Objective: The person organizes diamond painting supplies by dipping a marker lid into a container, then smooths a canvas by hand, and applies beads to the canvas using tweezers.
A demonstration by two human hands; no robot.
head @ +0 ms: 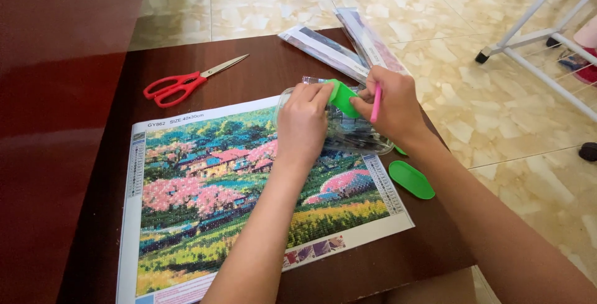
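Left hand (303,120) grips a clear plastic bag (348,131) of bead packets above the diamond-painting canvas (217,198). Right hand (390,108) pinches a green tray (342,97) plus pink pen (376,102) (2 items, crowded). Risk: tray tips, beads scatter.

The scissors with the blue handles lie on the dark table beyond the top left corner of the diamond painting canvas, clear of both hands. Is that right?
Not quite: the head view shows the scissors have red handles, not blue. The rest holds: they lie on the dark table beyond the canvas, clear of the left hand and right hand.
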